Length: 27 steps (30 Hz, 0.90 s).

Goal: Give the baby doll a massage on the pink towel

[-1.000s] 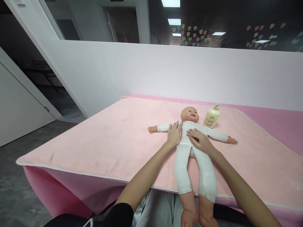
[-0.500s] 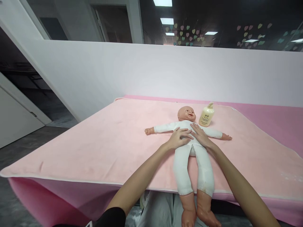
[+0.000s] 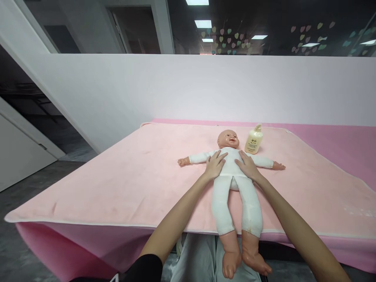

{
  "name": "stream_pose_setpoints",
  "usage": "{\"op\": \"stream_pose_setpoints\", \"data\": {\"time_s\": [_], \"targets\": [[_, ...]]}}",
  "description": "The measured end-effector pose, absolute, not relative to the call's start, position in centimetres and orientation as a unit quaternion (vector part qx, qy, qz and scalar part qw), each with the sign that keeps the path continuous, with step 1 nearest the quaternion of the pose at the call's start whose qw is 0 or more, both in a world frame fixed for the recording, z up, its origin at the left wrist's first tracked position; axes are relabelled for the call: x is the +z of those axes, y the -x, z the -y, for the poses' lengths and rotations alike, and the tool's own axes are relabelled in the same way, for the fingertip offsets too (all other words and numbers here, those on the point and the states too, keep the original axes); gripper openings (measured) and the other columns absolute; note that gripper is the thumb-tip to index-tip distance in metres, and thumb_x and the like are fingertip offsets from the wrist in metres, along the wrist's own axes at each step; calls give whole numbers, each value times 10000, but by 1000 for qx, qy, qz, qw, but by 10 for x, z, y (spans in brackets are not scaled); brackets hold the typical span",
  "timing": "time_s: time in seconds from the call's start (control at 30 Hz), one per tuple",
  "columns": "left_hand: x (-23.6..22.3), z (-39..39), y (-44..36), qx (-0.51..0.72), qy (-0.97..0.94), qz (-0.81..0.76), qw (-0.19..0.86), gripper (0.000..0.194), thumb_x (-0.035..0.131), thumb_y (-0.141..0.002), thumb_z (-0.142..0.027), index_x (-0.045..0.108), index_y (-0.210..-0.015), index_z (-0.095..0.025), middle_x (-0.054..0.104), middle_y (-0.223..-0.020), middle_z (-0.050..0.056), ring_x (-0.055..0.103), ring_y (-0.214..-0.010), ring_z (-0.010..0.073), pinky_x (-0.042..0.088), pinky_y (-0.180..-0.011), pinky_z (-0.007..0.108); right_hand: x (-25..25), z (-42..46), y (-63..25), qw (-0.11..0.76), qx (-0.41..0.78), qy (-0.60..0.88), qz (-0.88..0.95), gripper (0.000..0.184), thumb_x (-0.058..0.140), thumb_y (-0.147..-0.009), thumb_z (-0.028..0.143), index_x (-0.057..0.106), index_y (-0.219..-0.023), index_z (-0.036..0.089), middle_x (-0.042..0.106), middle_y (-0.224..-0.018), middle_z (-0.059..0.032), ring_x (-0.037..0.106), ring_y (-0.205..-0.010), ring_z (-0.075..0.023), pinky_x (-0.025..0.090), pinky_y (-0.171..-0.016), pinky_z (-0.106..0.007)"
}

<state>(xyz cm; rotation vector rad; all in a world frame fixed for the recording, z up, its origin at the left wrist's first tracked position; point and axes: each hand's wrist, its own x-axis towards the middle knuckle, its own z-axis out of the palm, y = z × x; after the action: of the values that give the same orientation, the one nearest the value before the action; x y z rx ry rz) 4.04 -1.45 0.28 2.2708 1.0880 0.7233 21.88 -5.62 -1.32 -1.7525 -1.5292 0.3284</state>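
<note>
We see left hand [image 3: 215,166] and right hand [image 3: 247,166] flat, fingers spread, touching either side of doll [image 3: 230,168]; it's lying on pink mat [image 3: 117,180], feet past near edge, bottle [image 3: 253,141] right of head.

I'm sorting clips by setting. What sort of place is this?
Possibly a training room for infant care, though no sign confirms it. A baby doll lies on a pink blanket, a pale yellow pump bottle stands near it, and heart shapes show in the dark glass beyond.

doll's body [image 3: 230,167]: white | bottle [image 3: 253,141]: pale yellow | blanket [image 3: 117,184]: light pink
</note>
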Motion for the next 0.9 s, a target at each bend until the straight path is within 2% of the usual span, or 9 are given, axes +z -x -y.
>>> {"op": "stream_pose_setpoints", "data": {"time_s": [0.1, 0.2, 0.3, 0.37, 0.5, 0.67, 0.8, 0.9], "targets": [[-3, 10, -40, 348, -801, -421, 244, 419, 315, -843, -169, 525, -1198, -246, 485, -1318, 50, 385, -1261, 183, 264, -1052, 466, -4, 67, -211, 357, 67, 657, 661, 540, 484, -783, 418, 490, -1258, 161, 388, -1370, -102, 304, -1309, -258, 88, -1096, -533], [-8, 4, -36, 433, -749, -444, 233, 461, 340, -719, -26, 596, -1078, -161, 633, -1094, 72, 545, -1056, 175, 382, -976, 388, 6, 77, -202, 360, 72, 558, 744, 355, 470, -804, 368, 632, -1077, 208, 565, -1206, -55, 421, -1237, -223, 170, -1103, -493], [-12, -1, -34, 463, -727, -449, 236, 498, 355, -650, 9, 594, -1064, -132, 663, -993, 76, 585, -948, 178, 429, -915, 371, 15, 84, -193, 374, 131, 485, 780, 264, 467, -816, 338, 690, -914, 236, 663, -1013, -20, 541, -1114, -187, 284, -1079, -433], [-14, -2, -33, 468, -728, -441, 237, 503, 354, -642, 15, 593, -1059, -133, 663, -996, 74, 585, -950, 175, 432, -912, 369, 19, 86, -189, 373, 162, 481, 776, 263, 464, -824, 346, 693, -894, 238, 672, -980, -13, 562, -1083, -187, 291, -1075, -442], [-14, 0, -33, 460, -741, -433, 227, 421, 356, -670, -1, 624, -967, -133, 660, -1004, 72, 578, -972, 177, 419, -934, 379, 19, 84, -191, 335, 175, 511, 772, 334, 416, -856, 395, 650, -1042, 246, 595, -1162, -16, 445, -1217, -193, 197, -1104, -477], [-9, 9, -33, 448, -752, -425, 229, 378, 359, -706, -36, 645, -916, -169, 666, -981, 38, 586, -951, 168, 425, -934, 371, 8, 75, -202, 273, 131, 571, 763, 454, 349, -876, 480, 488, -1262, 282, 372, -1389, -7, 242, -1340, -201, 72, -1110, -506], [-2, 20, -35, 455, -764, -356, 287, 368, 384, -689, -49, 676, -854, -199, 677, -974, 10, 591, -977, 149, 431, -939, 330, -6, 66, -215, 281, 105, 632, 714, 567, 340, -854, 553, 364, -1349, 277, 261, -1445, -35, 187, -1356, -241, 68, -1083, -560], [5, 26, -36, 404, -798, -266, 359, 313, 430, -690, -77, 696, -771, -222, 697, -902, -14, 583, -1033, 148, 321, -1048, 374, -16, 59, -226, 307, 104, 675, 662, 657, 335, -834, 591, 323, -1371, 213, 274, -1438, -91, 210, -1347, -262, 84, -1077, -568]]}}
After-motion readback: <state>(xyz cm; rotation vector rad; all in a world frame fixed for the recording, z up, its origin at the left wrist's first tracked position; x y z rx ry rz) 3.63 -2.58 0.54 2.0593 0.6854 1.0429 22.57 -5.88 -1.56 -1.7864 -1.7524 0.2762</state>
